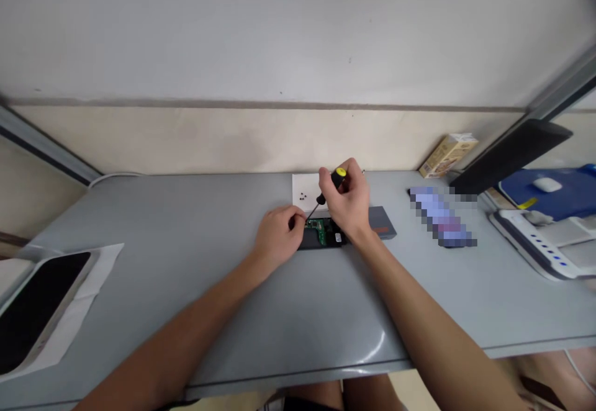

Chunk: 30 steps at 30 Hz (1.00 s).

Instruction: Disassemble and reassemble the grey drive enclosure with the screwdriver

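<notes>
A screwdriver (337, 178) with a black and yellow handle is held in my right hand (350, 203), tilted, its thin shaft slanting down to the left. The tip meets the upper left part of a green circuit board (321, 225) inside an opened dark, flat electronic device (311, 240). My left hand (279, 234) grips the left end of that device, fingers curled near the tip. Behind the hands lies a white paper (305, 184) with several small black screws (303, 196). A grey box (382, 221) sits right of the device, partly covered by my right hand.
On the right are a phone (442, 218), a small carton (449, 155), a black monitor-like panel (510, 155) and a white power strip (544, 249). A black-screened tablet (41, 305) rests on paper at the left. The wall borders the grey table's (195, 212) back edge.
</notes>
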### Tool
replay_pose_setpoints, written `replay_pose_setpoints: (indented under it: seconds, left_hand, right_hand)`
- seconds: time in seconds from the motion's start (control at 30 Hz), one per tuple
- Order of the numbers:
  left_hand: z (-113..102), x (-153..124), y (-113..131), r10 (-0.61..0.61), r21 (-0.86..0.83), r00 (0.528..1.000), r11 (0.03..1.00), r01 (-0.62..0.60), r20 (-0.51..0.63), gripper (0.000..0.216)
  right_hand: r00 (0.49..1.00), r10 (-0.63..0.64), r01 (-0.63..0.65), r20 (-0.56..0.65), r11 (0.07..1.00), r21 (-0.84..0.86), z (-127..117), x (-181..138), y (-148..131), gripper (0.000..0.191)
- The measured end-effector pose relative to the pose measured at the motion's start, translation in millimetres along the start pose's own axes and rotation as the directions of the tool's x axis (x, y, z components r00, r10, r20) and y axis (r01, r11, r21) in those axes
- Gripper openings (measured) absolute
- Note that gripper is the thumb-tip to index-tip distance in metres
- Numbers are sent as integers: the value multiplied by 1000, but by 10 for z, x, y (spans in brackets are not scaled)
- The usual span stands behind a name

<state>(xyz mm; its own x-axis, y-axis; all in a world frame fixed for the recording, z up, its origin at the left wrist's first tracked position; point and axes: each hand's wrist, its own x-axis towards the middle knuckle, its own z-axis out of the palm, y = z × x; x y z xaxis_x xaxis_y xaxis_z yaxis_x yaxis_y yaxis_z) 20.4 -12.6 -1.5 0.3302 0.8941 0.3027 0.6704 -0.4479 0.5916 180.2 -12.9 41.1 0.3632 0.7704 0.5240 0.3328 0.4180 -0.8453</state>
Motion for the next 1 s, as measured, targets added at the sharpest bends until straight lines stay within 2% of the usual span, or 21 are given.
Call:
replay_pose_setpoints:
  seconds: [0.07, 0.13, 0.3, 0.37, 0.6, 0.9, 1.0]
  left_hand:
    - [0, 1, -2, -1, 4, 1000, 1000, 1, 0, 25]
    - [-3, 2, -1, -1, 2, 1000, 1000, 1, 4, 25]
    - [-10, 3, 4, 6, -3, 1000, 1000, -5, 12, 26]
    - [-7, 4, 2, 6, -2, 1000, 1000, -6, 10, 26]
    - [10, 8, -9, 22, -9, 1000, 1000, -22, -4, 25]
    - [-2, 6, 9, 2, -4, 1000, 1000, -2, 3, 26]
    - [-4, 5, 11, 1, -1, 1000, 1000, -1, 6, 26]
  right_hand:
    - [999, 32, -31, -38, 999, 45, 0, -19, 34, 35]
    - [998, 64, -61, -21, 991, 115, 15, -16, 54, 31]
    - [976, 126, -184, 178, 915, 358, 69, 20, 38, 30]
    - [968, 136, -216, 213, 882, 418, 79, 29, 33, 36]
    - [966, 173, -245, 194, 855, 457, 79, 51, 74, 49]
    - [971, 156, -227, 182, 841, 491, 109, 28, 48, 47]
    - [961, 174, -262, 215, 823, 504, 92, 41, 19, 44]
